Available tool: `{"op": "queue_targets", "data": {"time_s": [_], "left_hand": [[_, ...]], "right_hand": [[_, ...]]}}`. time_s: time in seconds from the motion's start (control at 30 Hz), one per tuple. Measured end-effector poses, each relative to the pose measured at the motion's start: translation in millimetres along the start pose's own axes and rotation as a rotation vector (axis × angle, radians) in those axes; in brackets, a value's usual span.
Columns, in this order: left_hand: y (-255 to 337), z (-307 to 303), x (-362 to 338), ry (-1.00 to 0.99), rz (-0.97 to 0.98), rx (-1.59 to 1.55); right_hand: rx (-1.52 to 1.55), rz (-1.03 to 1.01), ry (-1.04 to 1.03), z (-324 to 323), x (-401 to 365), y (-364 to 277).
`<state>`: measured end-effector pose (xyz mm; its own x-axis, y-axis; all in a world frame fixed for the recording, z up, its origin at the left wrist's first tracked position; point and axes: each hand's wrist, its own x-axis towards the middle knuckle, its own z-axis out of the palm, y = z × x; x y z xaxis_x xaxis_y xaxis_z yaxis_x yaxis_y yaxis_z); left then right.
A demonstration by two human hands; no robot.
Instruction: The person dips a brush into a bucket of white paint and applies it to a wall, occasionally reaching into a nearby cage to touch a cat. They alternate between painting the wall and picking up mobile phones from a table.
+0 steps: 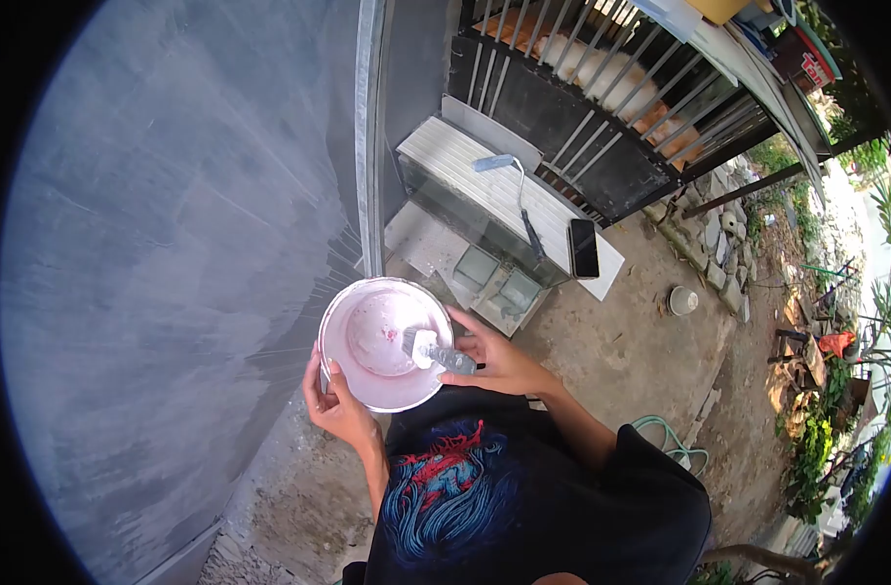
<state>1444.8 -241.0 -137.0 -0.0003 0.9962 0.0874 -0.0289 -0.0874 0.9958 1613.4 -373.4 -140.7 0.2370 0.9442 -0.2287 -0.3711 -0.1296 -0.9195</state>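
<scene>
A round white bucket [363,380] with pinkish-white paint residue inside is held in front of my chest, its opening facing me. My left hand [340,408] grips the bucket's left side, thumb at the rim and fingers along the outer wall. A paintbrush [452,360] with a grey handle lies across the right rim, its white-coated bristles inside the bucket. My right hand [499,362] is closed on the brush handle, with the thumb below it. Its other fingers reach along the bucket's right outer side; whether they press on the wall is hard to tell.
A grey-painted wall [173,263] with a metal post [369,136] stands close on the left. Ahead, a paint roller [523,200] and a phone [583,249] lie on a white-topped glass tank [465,161]. A small white pail [681,300] and green hose [675,439] are on the ground.
</scene>
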Motion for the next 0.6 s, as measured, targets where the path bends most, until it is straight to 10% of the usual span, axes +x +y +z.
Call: {"op": "queue_targets", "data": {"time_s": [0.6], "left_hand": [[-7,-200,69,0.033,-0.04,0.092]], "right_hand": [[-0.207,-0.126,-0.013,188,35,36]]}}
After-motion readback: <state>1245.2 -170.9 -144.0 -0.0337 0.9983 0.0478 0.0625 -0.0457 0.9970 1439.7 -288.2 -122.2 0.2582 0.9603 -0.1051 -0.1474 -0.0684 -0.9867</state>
